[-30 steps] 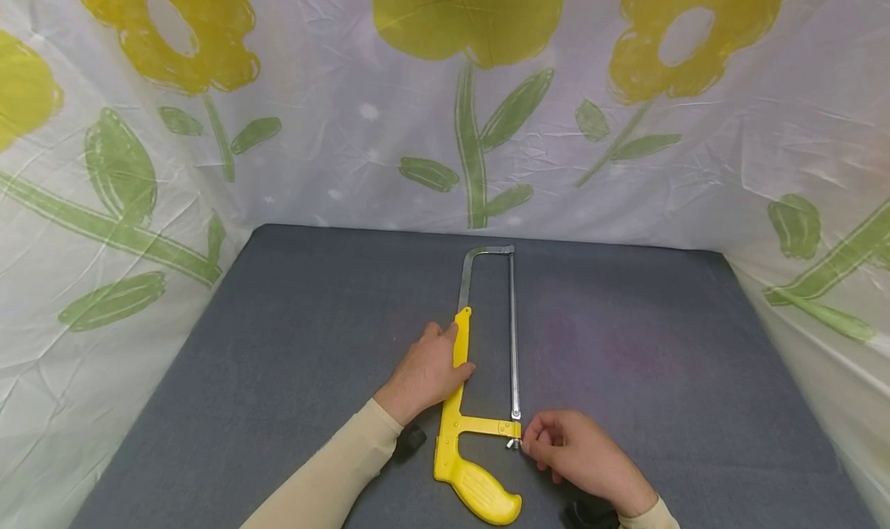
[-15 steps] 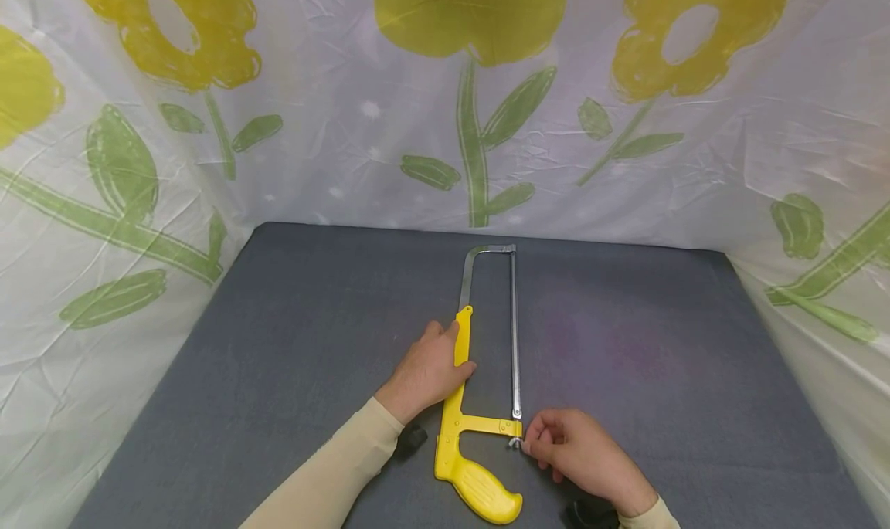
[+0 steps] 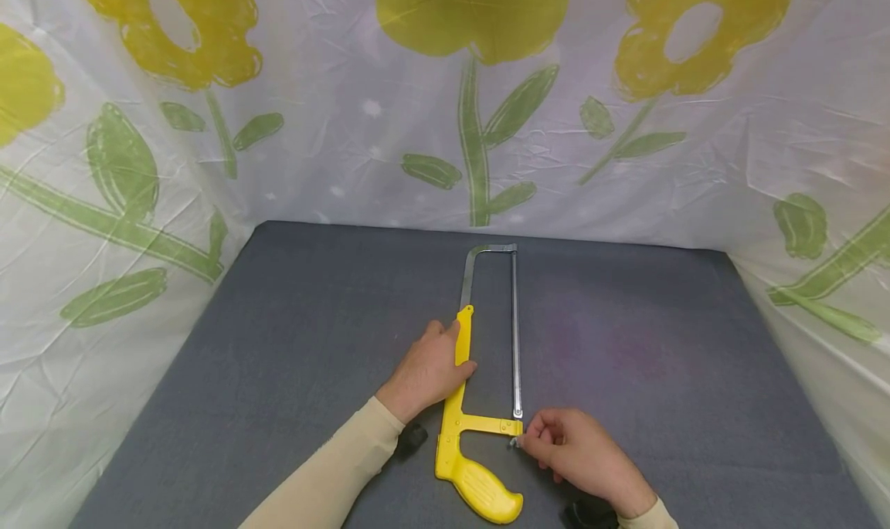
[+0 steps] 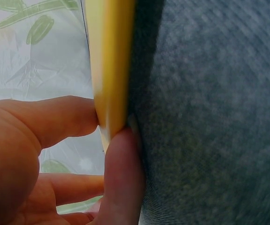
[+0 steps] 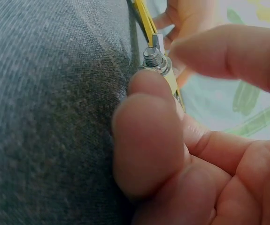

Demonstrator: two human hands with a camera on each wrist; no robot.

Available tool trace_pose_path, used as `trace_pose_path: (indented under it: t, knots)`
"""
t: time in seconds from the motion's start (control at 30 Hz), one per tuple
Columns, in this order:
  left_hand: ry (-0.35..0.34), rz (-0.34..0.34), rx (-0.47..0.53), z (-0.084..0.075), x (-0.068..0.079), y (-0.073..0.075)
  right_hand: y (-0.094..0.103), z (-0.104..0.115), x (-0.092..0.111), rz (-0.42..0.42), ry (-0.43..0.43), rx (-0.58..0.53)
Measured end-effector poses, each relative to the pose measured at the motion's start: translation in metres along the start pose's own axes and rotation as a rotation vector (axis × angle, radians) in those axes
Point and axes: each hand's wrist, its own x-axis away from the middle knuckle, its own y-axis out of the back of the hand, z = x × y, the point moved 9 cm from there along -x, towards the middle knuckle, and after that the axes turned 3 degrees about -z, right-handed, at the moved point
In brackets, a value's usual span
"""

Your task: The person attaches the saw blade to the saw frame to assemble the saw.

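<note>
A hacksaw with a yellow frame lies on the grey cloth, its yellow handle toward me and its silver blade on the right side. My left hand grips the yellow spine from the left; the left wrist view has the yellow bar between thumb and fingers. At the blade's near end, my right hand pinches a small metal wing nut, partly covered by the fingertips. The right wrist view brings out a threaded bolt end between thumb and fingers.
A dark grey cloth-covered table lies under everything. White curtains printed with yellow flowers enclose it at the back and both sides. Black wrist gear shows beneath the left forearm.
My right thumb and fingertips have shifted slightly over the wing nut, which has turned and shows less now. The left hand and the hacksaw stay in place.
</note>
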Motion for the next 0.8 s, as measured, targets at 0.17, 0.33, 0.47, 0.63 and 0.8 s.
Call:
trace_pose_path:
  t: [0.17, 0.33, 0.47, 0.63, 0.8]
  knots:
    - [-0.001, 0.002, -0.009, 0.0002, -0.0003, -0.0002, -0.0001, -0.0029, -0.0004, -0.016, -0.054, 0.025]
    - [0.006, 0.004, -0.009, 0.0009, -0.0005, -0.0004, 0.0001, -0.0028, -0.0004, -0.028, -0.066, 0.036]
    - [0.01, 0.005, -0.009, 0.0012, -0.0005, -0.0005, -0.0001, -0.0019, -0.0004, -0.03, -0.071, 0.043]
    - [0.008, 0.001, -0.01, 0.0005, -0.0003, 0.0, -0.0005, -0.0017, -0.0001, -0.035, -0.078, 0.052]
    - [0.006, 0.0, -0.009, 0.0007, -0.0008, -0.0002, 0.0001, -0.0003, -0.0001, -0.045, -0.074, 0.06]
